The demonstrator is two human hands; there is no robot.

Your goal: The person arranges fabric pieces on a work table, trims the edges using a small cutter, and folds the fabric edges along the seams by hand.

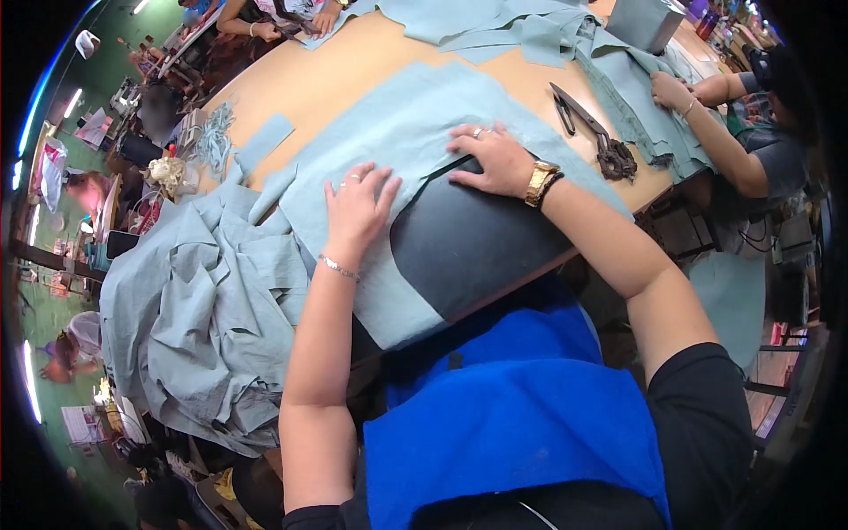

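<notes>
A pale grey-green sheet of fabric [415, 115] lies across the near part of the table. On top of it, at the front edge, sits a dark flat panel [481, 238] with a curved outline. My left hand [358, 208] rests on the fabric left of the panel, fingers apart. With fingers spread, my right hand [495, 161] lies over the panel's far edge, its fingertips on the fabric. Large scissors [587, 115] with dark, wrapped handles lie on the table beyond my right hand.
Crumpled fabric [212, 318] hangs over the table's left side, near tangled strips [215, 132]. More fabric sheets [495, 26] cover the far side. Another person's hands [676, 93] handle layered cloth at right; a further person's hands [296, 22] work at the far left.
</notes>
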